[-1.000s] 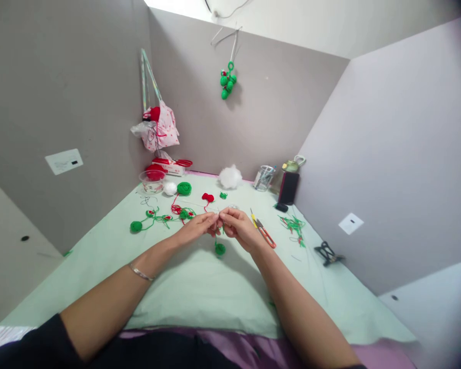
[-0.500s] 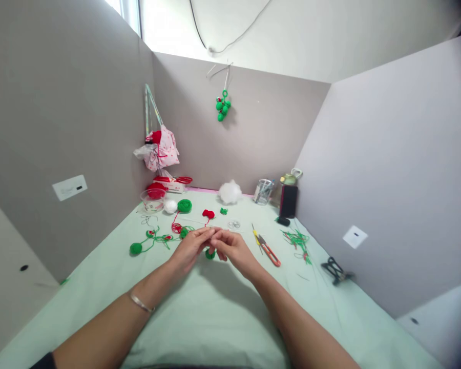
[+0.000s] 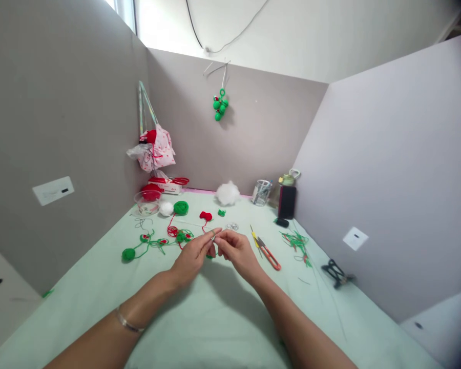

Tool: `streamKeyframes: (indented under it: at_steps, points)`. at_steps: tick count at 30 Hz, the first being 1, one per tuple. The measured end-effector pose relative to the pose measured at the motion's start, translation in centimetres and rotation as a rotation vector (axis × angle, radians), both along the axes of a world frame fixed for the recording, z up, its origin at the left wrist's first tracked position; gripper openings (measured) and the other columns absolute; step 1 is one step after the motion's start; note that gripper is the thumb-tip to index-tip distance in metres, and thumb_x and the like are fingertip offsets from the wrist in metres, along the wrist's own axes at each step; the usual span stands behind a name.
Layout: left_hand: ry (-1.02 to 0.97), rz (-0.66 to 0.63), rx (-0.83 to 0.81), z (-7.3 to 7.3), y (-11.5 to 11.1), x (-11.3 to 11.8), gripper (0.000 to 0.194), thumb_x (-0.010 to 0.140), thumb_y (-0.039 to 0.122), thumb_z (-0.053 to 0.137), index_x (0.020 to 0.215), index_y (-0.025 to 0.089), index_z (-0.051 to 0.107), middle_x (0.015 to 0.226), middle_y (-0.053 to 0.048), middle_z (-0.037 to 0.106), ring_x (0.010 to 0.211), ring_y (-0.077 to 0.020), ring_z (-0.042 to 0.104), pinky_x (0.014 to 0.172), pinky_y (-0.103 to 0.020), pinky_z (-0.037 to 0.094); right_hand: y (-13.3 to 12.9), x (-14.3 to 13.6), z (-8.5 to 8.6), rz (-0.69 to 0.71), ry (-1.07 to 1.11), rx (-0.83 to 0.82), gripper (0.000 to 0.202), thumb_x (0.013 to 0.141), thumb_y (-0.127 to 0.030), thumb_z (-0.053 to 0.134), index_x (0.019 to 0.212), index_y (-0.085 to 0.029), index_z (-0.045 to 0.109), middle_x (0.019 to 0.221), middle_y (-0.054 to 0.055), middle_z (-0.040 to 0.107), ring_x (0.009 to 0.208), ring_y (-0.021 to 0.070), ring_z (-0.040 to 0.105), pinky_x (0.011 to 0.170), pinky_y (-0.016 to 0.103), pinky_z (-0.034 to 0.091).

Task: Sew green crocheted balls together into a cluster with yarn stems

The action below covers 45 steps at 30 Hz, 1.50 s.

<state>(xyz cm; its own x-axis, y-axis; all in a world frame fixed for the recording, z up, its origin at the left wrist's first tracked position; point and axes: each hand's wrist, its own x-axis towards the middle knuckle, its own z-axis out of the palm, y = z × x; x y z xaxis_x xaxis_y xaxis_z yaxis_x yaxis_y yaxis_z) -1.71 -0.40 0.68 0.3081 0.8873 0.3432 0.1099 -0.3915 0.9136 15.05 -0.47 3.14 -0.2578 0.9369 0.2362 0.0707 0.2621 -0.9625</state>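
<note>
My left hand [image 3: 192, 260] and my right hand [image 3: 236, 250] meet above the middle of the table, fingertips pinched together. Something small and thin shows between them, too tiny to make out. Below the fingers, mostly hidden, peeks a green yarn piece [image 3: 209, 256]. Just beyond my left hand lie green and red yarn pieces [image 3: 182, 236], with a small red yarn bundle [image 3: 205, 216] farther back. To the right of my right hand are orange-handled thread snips [image 3: 269, 255] and a slim yellow-handled tool [image 3: 255, 240].
Green yarn scraps [image 3: 296, 243] and a black stand [image 3: 336, 272] lie at the right. Along the back stand white stuffing [image 3: 227, 193], a pen cup [image 3: 262, 192] and a phone [image 3: 287, 202]. A green ball [image 3: 128, 254] and a clear bowl [image 3: 147, 204] sit at the left.
The view has shifted slightly. My left fingers are straighter and point more to the upper right, and the green piece under the hands is more covered. Both hands stay together.
</note>
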Motion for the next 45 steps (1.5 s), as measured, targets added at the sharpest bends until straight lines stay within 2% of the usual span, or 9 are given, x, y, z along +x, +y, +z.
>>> streamKeyframes:
  at_steps: [8, 15, 25, 37, 41, 45]
  points:
    - [0.07, 0.008, 0.037, -0.2, 0.0, 0.0, 0.047, 0.101, 0.04, 0.042, 0.138, 0.019, 0.063, 0.079, -0.004, 0.06, 0.078, -0.02, 0.056, 0.082, -0.032, 0.045, -0.3, -0.1, 0.1, -0.029, -0.074, 0.064, 0.02, 0.088, -0.036, 0.061, 0.08, -0.02, 0.07, 0.059, -0.002, 0.055, 0.054, 0.0116, 0.042, 0.054, 0.027, 0.033]
    - [0.047, 0.006, 0.042, -0.5, 0.1, 0.0, 0.046, 0.1, 0.037, 0.045, 0.139, 0.021, 0.063, 0.077, -0.002, 0.059, 0.076, -0.019, 0.056, 0.082, -0.031, 0.045, 0.0, 0.1, -0.4, -0.066, -0.086, 0.11, 0.018, 0.088, -0.035, 0.062, 0.085, -0.021, 0.073, 0.058, -0.002, 0.053, 0.055, 0.0127, 0.043, 0.056, 0.028, 0.035]
    - [0.086, 0.026, 0.053, -0.4, 0.0, -0.1, 0.047, 0.1, 0.037, 0.043, 0.14, 0.021, 0.063, 0.076, -0.002, 0.059, 0.077, -0.0192, 0.055, 0.084, -0.032, 0.045, 0.1, 0.2, -1.1, -0.165, -0.174, 0.214, 0.018, 0.088, -0.034, 0.063, 0.091, -0.022, 0.076, 0.061, -0.001, 0.058, 0.057, 0.0145, 0.049, 0.059, 0.029, 0.037]
    - [0.133, 0.038, 0.083, -0.8, 0.2, -0.3, 0.046, 0.103, 0.036, 0.038, 0.139, 0.022, 0.063, 0.078, -0.002, 0.059, 0.077, -0.0182, 0.055, 0.08, -0.031, 0.046, 0.4, 0.5, -1.2, -0.133, -0.206, 0.214, 0.022, 0.09, -0.034, 0.059, 0.094, -0.02, 0.076, 0.061, -0.001, 0.056, 0.057, 0.0142, 0.05, 0.059, 0.028, 0.038]
    - [0.17, 0.047, 0.112, -0.9, 0.2, -0.3, 0.045, 0.102, 0.034, 0.037, 0.136, 0.02, 0.064, 0.079, -0.002, 0.06, 0.077, -0.0179, 0.055, 0.082, -0.031, 0.046, 0.6, 0.6, -1.3, -0.138, -0.257, 0.256, 0.023, 0.09, -0.034, 0.059, 0.094, -0.02, 0.076, 0.059, -0.002, 0.054, 0.055, 0.0129, 0.045, 0.057, 0.026, 0.036]
    - [0.195, 0.052, 0.129, -1.0, 0.2, -0.4, 0.046, 0.102, 0.032, 0.036, 0.134, 0.017, 0.064, 0.078, -0.002, 0.059, 0.076, -0.0174, 0.055, 0.08, -0.031, 0.046, 0.6, 0.7, -1.3, -0.141, -0.302, 0.278, 0.024, 0.09, -0.032, 0.058, 0.095, -0.019, 0.077, 0.062, -0.001, 0.058, 0.057, 0.0129, 0.045, 0.058, 0.025, 0.037]
